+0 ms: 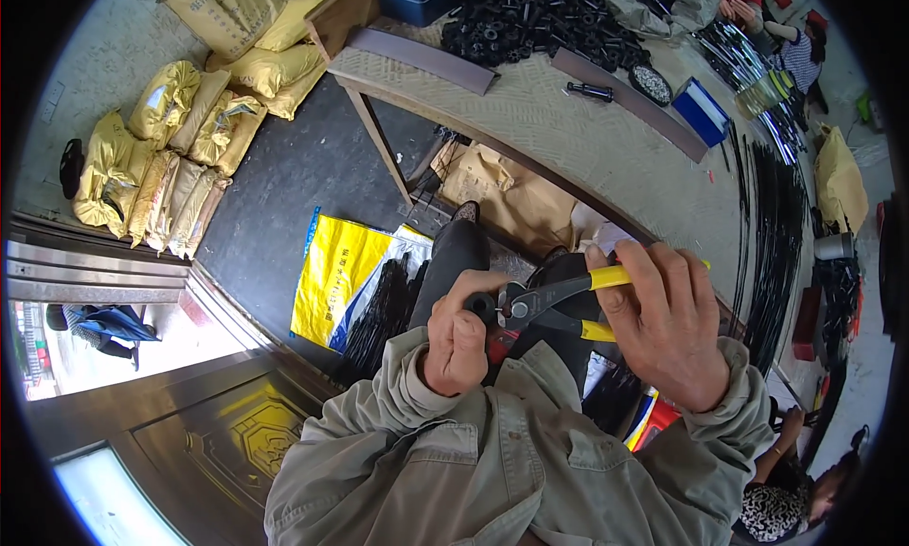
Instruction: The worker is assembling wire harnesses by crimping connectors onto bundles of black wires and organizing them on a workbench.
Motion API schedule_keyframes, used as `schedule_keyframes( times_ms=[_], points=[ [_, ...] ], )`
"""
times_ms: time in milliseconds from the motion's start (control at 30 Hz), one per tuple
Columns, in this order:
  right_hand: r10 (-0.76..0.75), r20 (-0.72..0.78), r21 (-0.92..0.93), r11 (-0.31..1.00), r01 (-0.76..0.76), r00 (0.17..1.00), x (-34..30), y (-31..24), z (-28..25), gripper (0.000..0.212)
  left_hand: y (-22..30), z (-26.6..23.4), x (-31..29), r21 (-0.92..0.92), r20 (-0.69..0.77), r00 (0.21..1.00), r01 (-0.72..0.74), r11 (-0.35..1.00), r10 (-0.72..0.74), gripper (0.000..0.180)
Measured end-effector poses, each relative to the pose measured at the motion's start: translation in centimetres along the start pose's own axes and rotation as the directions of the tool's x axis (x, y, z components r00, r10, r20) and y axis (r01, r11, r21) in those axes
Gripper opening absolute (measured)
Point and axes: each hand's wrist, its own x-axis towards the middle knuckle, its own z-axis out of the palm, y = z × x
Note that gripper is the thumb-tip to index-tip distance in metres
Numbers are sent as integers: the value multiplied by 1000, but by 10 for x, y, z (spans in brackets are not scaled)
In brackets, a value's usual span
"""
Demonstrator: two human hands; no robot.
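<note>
In front of my chest, my left hand [454, 349] is closed around a small black cylindrical part [481, 305] with a round end showing. My right hand [670, 321] grips a pair of end-cutting pliers [544, 304] by its yellow handles, which stand apart. The jaws of the pliers meet the end of the black part, close to my left fingers. What lies between the jaws is too small to make out. Below my hands are my dark trouser legs [454, 262].
Ahead stands a workbench [634, 181] with a heap of black parts [530, 25], a blue box [701, 110] and long black strips [776, 233]. Black strips [379, 304] lie on a yellow sack [327, 271] on the floor. Stuffed sacks [175, 158] are stacked left. Co-workers sit at right.
</note>
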Motion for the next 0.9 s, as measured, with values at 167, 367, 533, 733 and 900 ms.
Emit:
schedule_keyframes(
  times_ms=[167, 367, 533, 733, 900],
  points=[
    [-115, 137, 48, 993, 110, 984, 2, 15, -2, 29, 1, 4, 10, 92, -3, 968, -249, 964, 251, 61],
    [-163, 198, 390, 918, 75, 967, -6, 11, 27, 23, -10, 1, 7, 127, 20, 971, -238, 963, 237, 63],
    [-83, 145, 545, 838, -9, 986, -10, 10, 35, 26, -8, -6, 8, 0, 148, 989, -17, 1000, 17, 62],
    [-398, 450, 893, 198, -404, 799, -20, 39, 24, 31, -7, -13, 11, -93, 360, 933, 35, 995, 1, 60],
    [-498, 572, 812, 237, -533, 652, -16, 55, 7, 31, -10, -7, 10, -147, 439, 896, -1, 989, 66, 57]
  ],
)
